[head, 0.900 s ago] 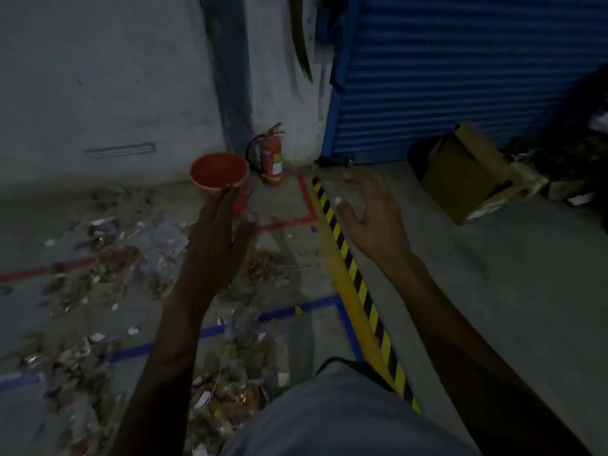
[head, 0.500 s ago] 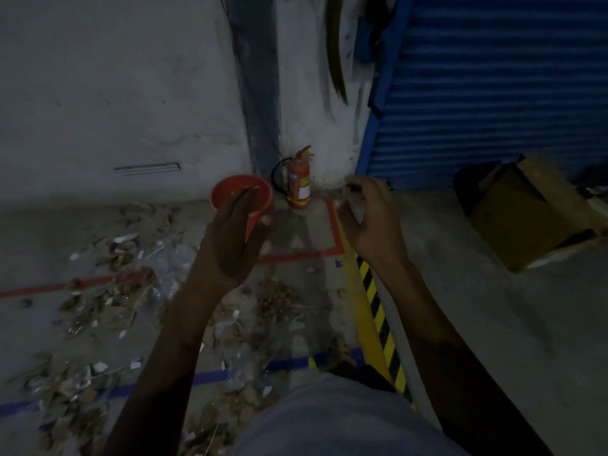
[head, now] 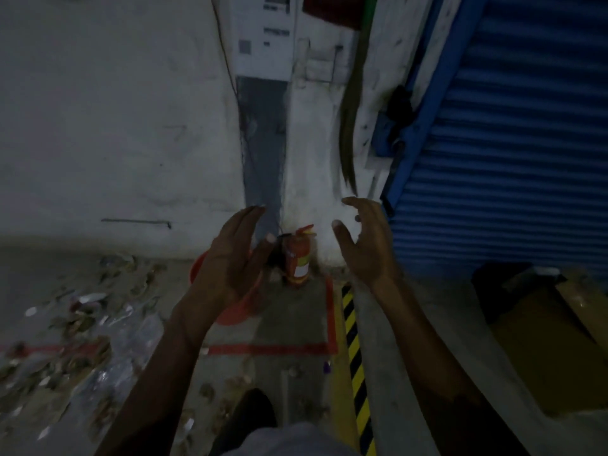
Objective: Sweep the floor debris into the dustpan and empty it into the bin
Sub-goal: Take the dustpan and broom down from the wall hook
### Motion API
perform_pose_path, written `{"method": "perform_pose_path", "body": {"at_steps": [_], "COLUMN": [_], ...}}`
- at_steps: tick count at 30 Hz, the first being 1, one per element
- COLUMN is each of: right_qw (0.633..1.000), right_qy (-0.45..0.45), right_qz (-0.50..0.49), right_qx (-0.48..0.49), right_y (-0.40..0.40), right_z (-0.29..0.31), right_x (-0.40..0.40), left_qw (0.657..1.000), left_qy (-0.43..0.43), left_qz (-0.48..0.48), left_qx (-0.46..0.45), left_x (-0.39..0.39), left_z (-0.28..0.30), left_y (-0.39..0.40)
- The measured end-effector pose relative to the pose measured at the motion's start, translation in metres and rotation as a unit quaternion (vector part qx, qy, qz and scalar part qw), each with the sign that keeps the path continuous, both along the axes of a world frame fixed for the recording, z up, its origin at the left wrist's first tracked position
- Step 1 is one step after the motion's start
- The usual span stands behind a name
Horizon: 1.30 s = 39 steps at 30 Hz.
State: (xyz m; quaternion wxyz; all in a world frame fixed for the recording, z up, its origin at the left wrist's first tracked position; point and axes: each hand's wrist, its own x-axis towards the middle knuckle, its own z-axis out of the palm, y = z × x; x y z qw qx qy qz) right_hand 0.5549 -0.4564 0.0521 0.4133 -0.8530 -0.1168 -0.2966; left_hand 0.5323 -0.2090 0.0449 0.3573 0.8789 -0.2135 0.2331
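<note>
Left hand (head: 230, 258) hides orange bin (head: 237, 311).

**Around You by the Wall**

You face a white wall (head: 115, 126) with a grey stripe (head: 263, 143) running down it. A paper notice (head: 263, 34) sticks to the wall up high. A red fire extinguisher (head: 297, 258) stands upright on the floor, right against the wall. Red tape (head: 273, 349) marks a corner around its spot. Beside that, a yellow and black striped line (head: 353, 350) runs along the floor. To your right you see a blue roller shutter (head: 510, 159). A brown cardboard box (head: 552, 350) lies open in front of it.
</note>
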Motion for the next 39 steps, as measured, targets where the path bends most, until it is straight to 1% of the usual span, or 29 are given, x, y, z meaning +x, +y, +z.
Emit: {"method": "perform_pose_path", "body": {"at_steps": [2,4,8,10,12,15,19,22,24,29,32,36,39], "right_qw": [1.0,0.999,0.996,0.995,0.993,0.992,0.985,0.984,0.981,0.972,0.967,0.953,0.947], "right_qy": [-0.005,-0.03,-0.06,-0.074,-0.086,-0.094,-0.141,-0.15,-0.171,-0.229,-0.254,-0.299,-0.319], "right_qz": [0.002,-0.007,-0.04,-0.057,-0.074,-0.082,-0.093,-0.092,-0.087,-0.042,-0.01,0.037,0.046], "right_qx": [-0.008,-0.031,-0.053,-0.038,-0.031,-0.034,-0.023,-0.015,-0.009,-0.014,-0.011,-0.019,-0.001], "right_y": [-0.005,-0.009,-0.015,-0.018,-0.021,-0.035,-0.061,-0.079,-0.091,-0.115,-0.126,-0.136,-0.136], "right_z": [0.003,0.006,0.027,0.046,0.063,0.084,0.123,0.146,0.163,0.211,0.253,0.302,0.335], "right_x": [0.043,0.092,0.187,0.233,0.274,0.33,0.397,0.445,0.481,0.564,0.605,0.65,0.674], "left_qw": [1.0,1.0,0.998,0.995,0.992,0.99,0.984,0.982,0.981,0.974,0.969,0.956,0.951], "left_qy": [-0.014,-0.018,-0.008,-0.006,-0.02,-0.051,-0.096,-0.126,-0.144,-0.189,-0.227,-0.285,-0.301], "left_qz": [0.005,0.006,-0.063,-0.097,-0.121,-0.131,-0.146,-0.139,-0.126,-0.126,-0.097,-0.06,-0.061], "left_qx": [0.002,-0.005,-0.006,-0.009,-0.004,-0.001,-0.029,-0.034,-0.027,-0.013,-0.016,-0.035,-0.039], "left_x": [0.048,0.102,0.215,0.271,0.323,0.385,0.461,0.504,0.53,0.597,0.632,0.659,0.671], "left_z": [0.0,0.003,0.029,0.053,0.071,0.095,0.127,0.147,0.162,0.206,0.244,0.284,0.313], "left_y": [-0.003,-0.007,-0.023,-0.031,-0.037,-0.046,-0.071,-0.095,-0.114,-0.151,-0.16,-0.163,-0.167]}}
